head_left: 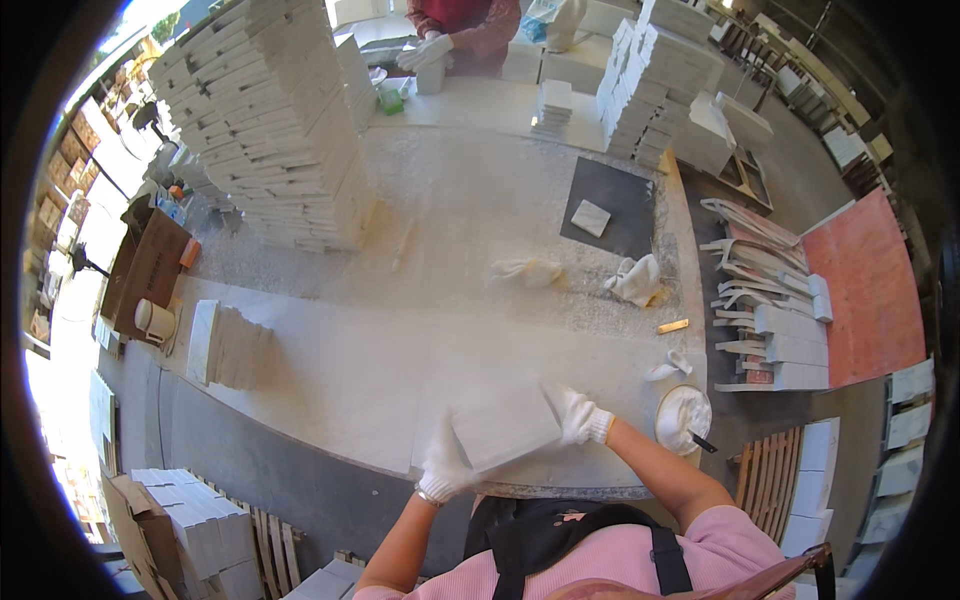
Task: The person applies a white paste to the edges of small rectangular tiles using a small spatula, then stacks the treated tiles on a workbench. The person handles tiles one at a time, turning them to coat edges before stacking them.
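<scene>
Several upright tiles point(238, 350) stand at left; next, the gloved left hand point(445, 465) grasps one edge of a pale slab point(508, 428) (slightly blurred) over the table's point(340, 370) near side, and the right hand point(577, 416) grips the opposite edge. Even pressure and clearance from the white-filled bucket point(682, 416) at right should protect the slab's corners.

We wear matt knit gloves point(579, 418) against a smooth, stone-like slab point(508, 425); near the right edge of the powdery table point(350, 350) lies a matt dark sheet point(625, 225).
</scene>
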`<act>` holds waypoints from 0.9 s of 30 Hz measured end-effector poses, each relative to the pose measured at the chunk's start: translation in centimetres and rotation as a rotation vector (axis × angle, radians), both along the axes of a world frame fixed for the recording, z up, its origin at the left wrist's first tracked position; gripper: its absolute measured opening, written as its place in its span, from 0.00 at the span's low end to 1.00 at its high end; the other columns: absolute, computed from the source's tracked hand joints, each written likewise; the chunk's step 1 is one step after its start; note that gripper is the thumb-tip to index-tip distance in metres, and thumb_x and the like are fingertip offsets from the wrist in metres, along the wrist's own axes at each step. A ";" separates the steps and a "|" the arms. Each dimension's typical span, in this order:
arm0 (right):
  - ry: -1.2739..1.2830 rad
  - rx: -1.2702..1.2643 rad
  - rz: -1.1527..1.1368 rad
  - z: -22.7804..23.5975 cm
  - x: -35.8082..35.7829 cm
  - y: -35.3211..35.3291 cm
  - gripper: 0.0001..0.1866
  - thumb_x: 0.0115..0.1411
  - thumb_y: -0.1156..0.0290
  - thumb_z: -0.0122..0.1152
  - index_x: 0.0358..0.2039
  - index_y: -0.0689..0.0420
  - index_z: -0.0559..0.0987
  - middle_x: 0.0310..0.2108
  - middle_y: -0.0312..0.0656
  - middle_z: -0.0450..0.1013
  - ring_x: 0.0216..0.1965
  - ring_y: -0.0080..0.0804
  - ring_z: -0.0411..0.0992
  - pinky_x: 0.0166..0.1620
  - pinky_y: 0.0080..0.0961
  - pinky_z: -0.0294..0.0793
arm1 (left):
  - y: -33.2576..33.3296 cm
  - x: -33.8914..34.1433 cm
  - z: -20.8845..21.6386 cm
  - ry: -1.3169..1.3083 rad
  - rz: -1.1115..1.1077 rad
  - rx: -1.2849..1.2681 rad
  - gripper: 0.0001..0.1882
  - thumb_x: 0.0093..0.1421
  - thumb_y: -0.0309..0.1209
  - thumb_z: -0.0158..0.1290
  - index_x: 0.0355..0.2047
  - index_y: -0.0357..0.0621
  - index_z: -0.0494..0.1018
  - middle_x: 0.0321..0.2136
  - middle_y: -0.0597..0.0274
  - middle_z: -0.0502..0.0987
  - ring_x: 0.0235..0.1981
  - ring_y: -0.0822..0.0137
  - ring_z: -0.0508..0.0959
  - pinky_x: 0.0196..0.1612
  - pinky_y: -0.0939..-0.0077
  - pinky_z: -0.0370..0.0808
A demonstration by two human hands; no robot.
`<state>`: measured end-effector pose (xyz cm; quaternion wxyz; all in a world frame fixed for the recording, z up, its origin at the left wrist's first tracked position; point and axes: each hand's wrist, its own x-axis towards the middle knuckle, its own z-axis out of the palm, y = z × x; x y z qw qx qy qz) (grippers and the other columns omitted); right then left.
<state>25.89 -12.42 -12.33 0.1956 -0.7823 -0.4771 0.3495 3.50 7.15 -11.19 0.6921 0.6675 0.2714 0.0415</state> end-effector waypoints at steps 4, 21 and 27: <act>-0.025 0.010 0.020 -0.1 0.1 0.0 0.63 0.39 0.59 0.80 0.71 0.68 0.55 0.66 0.67 0.61 0.68 0.61 0.62 0.71 0.41 0.61 | 0.6 -0.4 -0.8 0.107 -0.132 0.476 0.72 0.32 0.53 0.78 0.70 0.37 0.48 0.57 0.39 0.73 0.56 0.42 0.78 0.58 0.53 0.78; 0.556 0.347 -0.255 12.2 -1.6 -3.7 0.59 0.34 0.58 0.88 0.65 0.65 0.66 0.56 0.48 0.74 0.58 0.37 0.71 0.62 0.33 0.69 | 0.8 0.2 9.1 0.094 -0.300 0.196 0.69 0.28 0.54 0.78 0.67 0.31 0.58 0.57 0.48 0.75 0.61 0.55 0.73 0.65 0.62 0.69; 0.371 0.366 -0.363 19.4 -1.0 -11.5 0.64 0.34 0.53 0.89 0.67 0.67 0.64 0.57 0.51 0.72 0.60 0.38 0.70 0.64 0.33 0.68 | -5.4 3.7 15.5 0.025 -0.327 0.234 0.70 0.30 0.58 0.78 0.67 0.31 0.58 0.58 0.46 0.73 0.61 0.54 0.72 0.65 0.64 0.67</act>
